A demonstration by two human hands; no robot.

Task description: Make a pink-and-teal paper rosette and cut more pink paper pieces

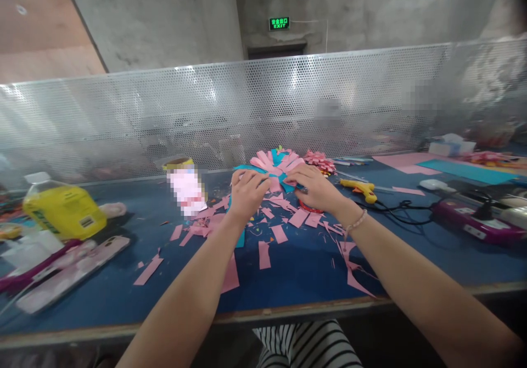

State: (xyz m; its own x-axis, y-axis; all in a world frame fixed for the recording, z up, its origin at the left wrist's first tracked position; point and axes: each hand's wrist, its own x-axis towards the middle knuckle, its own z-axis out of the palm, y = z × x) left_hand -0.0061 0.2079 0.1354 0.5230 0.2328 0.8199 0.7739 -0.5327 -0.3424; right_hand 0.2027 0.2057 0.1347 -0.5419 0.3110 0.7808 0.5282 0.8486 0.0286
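A layered paper flower (pixel 274 161) in pink and blue lies toward the back of the table, in front of both hands. My left hand (pixel 248 192) is at its near left side, fingers bent and fingertips drawn together beside a pink petal; what they pinch is hidden. My right hand (pixel 312 188) is closed at the near right side, its fingers pressed together on the flower's blue and pink edge. Cut pink paper pieces (pixel 280 234) lie scattered below the hands. Just behind my right hand rests a second, fringed pink paper flower (pixel 320 160).
A yellow hot glue gun (pixel 359 189) with a black cable lies to the right, near a purple power strip (pixel 477 222). Pink and blue sheets (pixel 465 171) lie behind. On the left are a bottle of yellow liquid (pixel 66 211) and a phone (pixel 74 274). A perforated metal screen (pixel 230 110) borders the back.
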